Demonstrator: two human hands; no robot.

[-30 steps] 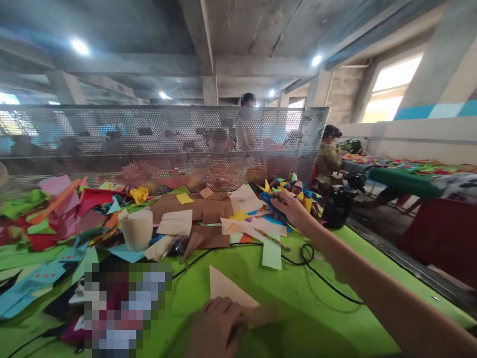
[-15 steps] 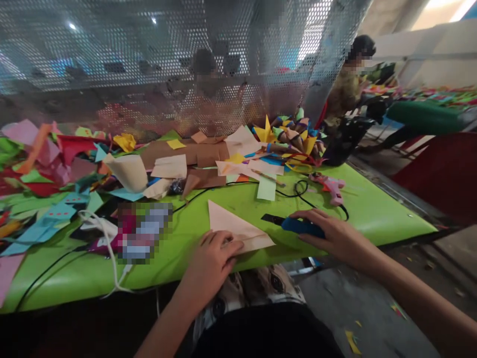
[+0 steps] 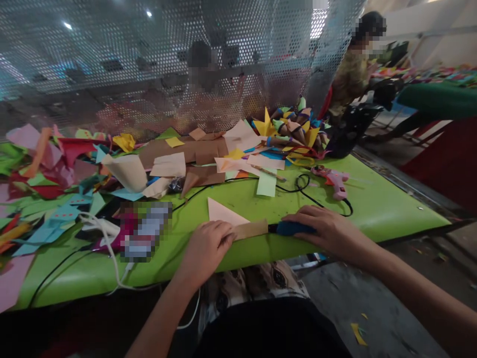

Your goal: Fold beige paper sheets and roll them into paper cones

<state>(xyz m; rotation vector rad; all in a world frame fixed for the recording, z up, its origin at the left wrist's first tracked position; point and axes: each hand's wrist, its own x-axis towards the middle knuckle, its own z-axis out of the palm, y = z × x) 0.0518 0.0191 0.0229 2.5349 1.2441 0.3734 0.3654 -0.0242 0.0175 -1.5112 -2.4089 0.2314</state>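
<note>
A pale pink paper lies near the front edge of the green table, with a darker folded strip along its right lower side. The fingers of my left hand are together, pressing on the paper's left part. My right hand is closed round a blue-handled cutter. The cutter's dark blade end points left and meets the right end of the folded strip; its tip is hidden there.
Behind lie coloured paper scraps and a pile of paper cones. A pink glue gun with a black cord rests at the right. A phone and white cable are at the left. A person sits beyond.
The paper's right corner is now folded over into a strip. My right hand has moved slightly left with the cutter, bringing its blade end to the strip.
</note>
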